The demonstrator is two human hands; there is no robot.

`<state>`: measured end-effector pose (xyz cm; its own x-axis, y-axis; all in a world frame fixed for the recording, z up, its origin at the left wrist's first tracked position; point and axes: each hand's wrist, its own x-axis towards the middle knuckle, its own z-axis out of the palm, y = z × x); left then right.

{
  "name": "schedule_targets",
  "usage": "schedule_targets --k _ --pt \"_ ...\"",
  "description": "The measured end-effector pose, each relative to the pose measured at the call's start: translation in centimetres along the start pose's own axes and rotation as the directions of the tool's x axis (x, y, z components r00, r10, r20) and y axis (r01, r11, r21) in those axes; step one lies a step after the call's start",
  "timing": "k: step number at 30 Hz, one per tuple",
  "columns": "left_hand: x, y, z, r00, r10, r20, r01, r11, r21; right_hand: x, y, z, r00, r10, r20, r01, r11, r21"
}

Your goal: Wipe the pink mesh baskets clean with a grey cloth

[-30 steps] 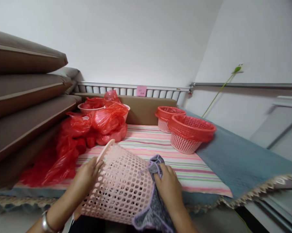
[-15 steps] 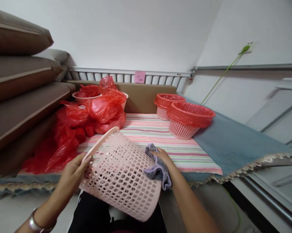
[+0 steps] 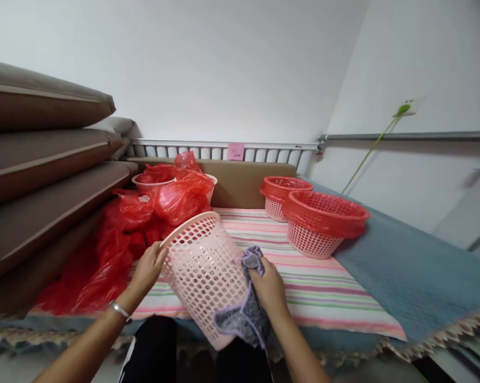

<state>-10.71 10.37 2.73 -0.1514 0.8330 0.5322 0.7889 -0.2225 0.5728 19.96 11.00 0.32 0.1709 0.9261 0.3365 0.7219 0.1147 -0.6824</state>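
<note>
A pale pink perforated basket is tilted over my lap, its rim toward the upper left. My left hand grips the rim on its left side, with a silver bracelet on the wrist. On the basket's right side, my right hand is closed on a grey cloth with purple edging. The cloth lies against the basket's wall and hangs down over its lower end.
Two baskets lined with red bags stand right on the striped cloth. Red plastic bags heap at the left by more baskets. Stacked cushions rise far left. A green cord hangs from the wall.
The view has tilted up. The basket has turned more upright, its rim showing more openly. My right hand and the cloth have shifted along its side, and the cloth now covers the lower end.
</note>
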Motion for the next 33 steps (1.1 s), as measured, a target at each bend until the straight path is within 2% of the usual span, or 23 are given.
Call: schedule_targets --k 4,7,10,13,16,18,20,23,26,28,30,31,32,33 --pt "2.8 2.8 -0.4 0.995 0.066 0.069 -0.077 0.982 0.17 -1.4 -2.1 0.9 0.986 -0.163 -0.028 0.154 0.968 -0.2" --pt "5.4 5.5 1.1 0.991 0.074 0.109 -0.107 0.935 0.337 -2.7 -3.4 1.4 0.951 -0.304 -0.058 0.289 0.939 -0.188" --pt "6.8 6.8 3.0 0.995 0.038 0.095 -0.08 0.868 0.491 -3.7 -3.8 1.9 0.942 -0.335 -0.02 0.33 0.937 -0.114" --pt "6.8 6.7 3.8 0.996 0.007 0.088 -0.057 0.808 0.586 -3.7 -2.8 2.4 0.965 -0.26 -0.008 0.26 0.965 -0.015" --pt "5.8 5.9 3.2 0.997 -0.007 0.079 -0.047 0.756 0.653 -2.2 -0.1 2.9 0.995 -0.091 -0.028 0.093 0.993 0.071" --pt "4.9 5.2 2.6 0.998 -0.012 0.061 -0.033 0.723 0.69 -0.6 2.4 3.6 0.997 0.066 0.041 -0.069 0.992 0.103" --pt "3.8 4.6 2.0 0.999 -0.024 0.037 -0.01 0.692 0.722 0.8 5.0 4.7 0.974 0.165 0.153 -0.184 0.975 0.124" --pt "2.3 4.0 1.2 0.999 -0.042 0.007 0.022 0.653 0.757 1.7 7.6 6.5 0.951 0.177 0.254 -0.222 0.962 0.162" --pt "1.7 3.8 0.7 0.997 -0.073 -0.005 0.051 0.64 0.767 0.4 7.3 7.0 0.949 0.182 0.257 -0.231 0.957 0.177" --pt "1.9 3.9 0.5 0.994 -0.11 0.006 0.067 0.644 0.762 -1.7 5.5 6.4 0.979 0.122 0.166 -0.152 0.972 0.18" --pt "2.2 4.1 0.6 0.991 -0.132 0.031 0.064 0.652 0.756 -4.3 3.1 5.3 0.998 -0.054 -0.007 0.055 0.986 0.16" --pt "2.3 4.2 0.6 0.99 -0.132 0.044 0.054 0.655 0.754 -5.7 2.0 4.8 0.98 -0.181 -0.087 0.191 0.972 0.135" --pt "2.4 4.3 0.7 0.99 -0.13 0.056 0.044 0.66 0.75 -6.9 1.1 4.4 0.94 -0.319 -0.124 0.332 0.938 0.099" --pt "2.4 4.4 0.7 0.989 -0.128 0.068 0.035 0.667 0.744 -8.0 0.5 4.0 0.88 -0.457 -0.132 0.468 0.881 0.067"
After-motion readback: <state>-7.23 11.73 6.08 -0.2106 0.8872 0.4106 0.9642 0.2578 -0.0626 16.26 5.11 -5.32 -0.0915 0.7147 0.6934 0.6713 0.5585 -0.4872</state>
